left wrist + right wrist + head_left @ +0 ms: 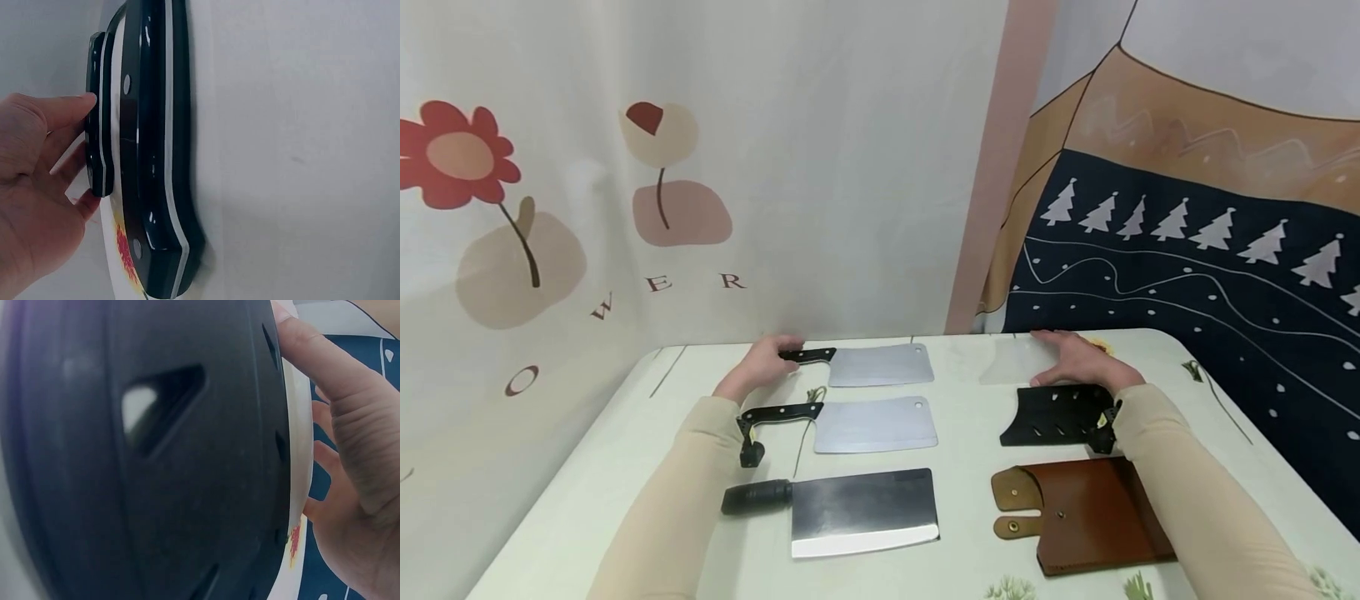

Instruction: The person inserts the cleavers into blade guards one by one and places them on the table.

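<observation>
Three cleavers lie in a column, blades to the right. My left hand (765,363) is at the black handle of the far cleaver (880,365), thumb on its near side and fingers round the other, as the left wrist view shows. Closer in lie the middle cleaver (876,425) and a wide cleaver (865,508) with a round black handle. My right hand (1084,364) holds a see-through blade sheath (1009,362) by its edges, thumb at the near edge, fingers at the far one. A black slotted sheath (1048,417) lies just below this hand.
A brown leather sheath (1097,521) with snap straps lies at the near right, partly under my right sleeve. The white table (685,450) has a printed floral cover. A curtain (850,167) hangs right behind its far edge.
</observation>
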`<state>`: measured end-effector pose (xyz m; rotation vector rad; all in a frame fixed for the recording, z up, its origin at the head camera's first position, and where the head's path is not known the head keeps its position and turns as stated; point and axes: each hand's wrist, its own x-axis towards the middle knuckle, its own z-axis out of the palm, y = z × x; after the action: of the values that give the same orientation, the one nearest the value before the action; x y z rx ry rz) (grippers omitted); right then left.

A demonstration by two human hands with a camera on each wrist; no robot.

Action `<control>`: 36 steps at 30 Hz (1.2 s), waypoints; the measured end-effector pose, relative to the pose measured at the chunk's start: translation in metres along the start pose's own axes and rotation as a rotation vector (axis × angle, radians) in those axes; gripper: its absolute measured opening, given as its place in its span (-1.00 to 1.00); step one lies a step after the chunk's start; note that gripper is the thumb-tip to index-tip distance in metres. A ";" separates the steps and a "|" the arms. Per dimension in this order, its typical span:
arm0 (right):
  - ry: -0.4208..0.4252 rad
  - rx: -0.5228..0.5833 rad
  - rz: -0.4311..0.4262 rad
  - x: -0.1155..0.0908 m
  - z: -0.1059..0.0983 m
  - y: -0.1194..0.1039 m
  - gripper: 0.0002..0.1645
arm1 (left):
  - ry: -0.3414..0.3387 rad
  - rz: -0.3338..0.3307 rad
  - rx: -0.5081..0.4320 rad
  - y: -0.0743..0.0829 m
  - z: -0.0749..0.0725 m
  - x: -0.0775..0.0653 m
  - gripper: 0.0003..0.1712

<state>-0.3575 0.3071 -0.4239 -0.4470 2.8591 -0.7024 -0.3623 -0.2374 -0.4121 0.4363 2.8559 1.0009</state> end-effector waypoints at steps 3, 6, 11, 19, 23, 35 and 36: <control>0.006 -0.004 -0.007 0.002 0.000 -0.001 0.22 | 0.002 0.005 0.017 -0.003 0.000 0.000 -0.42; -0.012 0.003 -0.007 0.005 0.001 -0.001 0.22 | 0.008 -0.010 0.017 -0.005 0.002 0.000 -0.43; -0.094 0.007 -0.004 0.006 -0.003 -0.001 0.27 | 0.012 -0.033 -0.015 -0.005 0.005 0.001 -0.41; -0.107 0.013 -0.034 0.008 -0.007 0.002 0.25 | 0.026 -0.062 -0.028 -0.007 0.008 0.004 -0.43; -0.082 0.067 -0.020 0.009 -0.005 0.003 0.23 | 0.021 -0.014 -0.051 -0.011 0.006 0.004 -0.46; -0.088 0.117 -0.040 0.009 -0.005 0.006 0.26 | -0.061 0.018 -0.090 -0.016 -0.003 0.004 -0.49; -0.089 0.116 -0.039 0.010 -0.005 0.007 0.25 | -0.064 0.019 -0.094 -0.016 -0.002 0.004 -0.49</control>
<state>-0.3692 0.3116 -0.4239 -0.5043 2.7170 -0.8282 -0.3706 -0.2496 -0.4202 0.4788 2.7402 1.0978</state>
